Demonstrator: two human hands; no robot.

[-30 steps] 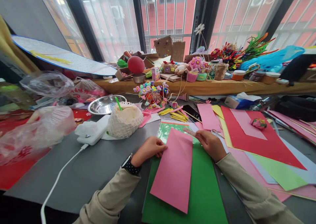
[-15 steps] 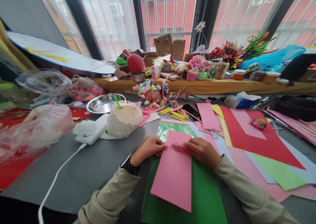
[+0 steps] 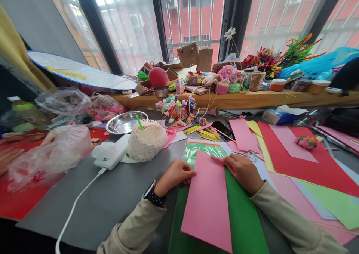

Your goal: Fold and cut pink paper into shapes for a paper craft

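Observation:
A long sheet of pink paper (image 3: 208, 205) lies at a slight slant over a green folder (image 3: 244, 216) with a clear plastic top. My left hand (image 3: 178, 173), with a dark watch on its wrist, pinches the sheet's upper left edge. At the upper right corner, my right hand (image 3: 244, 170) has its fingers closed on the paper, where a narrow pink flap (image 3: 217, 159) shows beside the fingertips. Whether that flap is a fold or a separate piece, I cannot tell. Scissors (image 3: 251, 157) rest just beyond my right hand.
Coloured paper sheets (image 3: 291, 168) spread to the right. At left stand a coconut in white foam netting (image 3: 147, 141), a white charger (image 3: 110, 153) with its cable, a steel plate (image 3: 119, 123) and plastic bags (image 3: 63, 145). Another person's hand (image 3: 8, 158) is at the left edge. Crafts crowd the ledge (image 3: 134, 101).
The view has shifted, so most things sit further right. The pale strip by my right fingers no longer shows; a pink flap is visible there. Both hands still hold the sheet.

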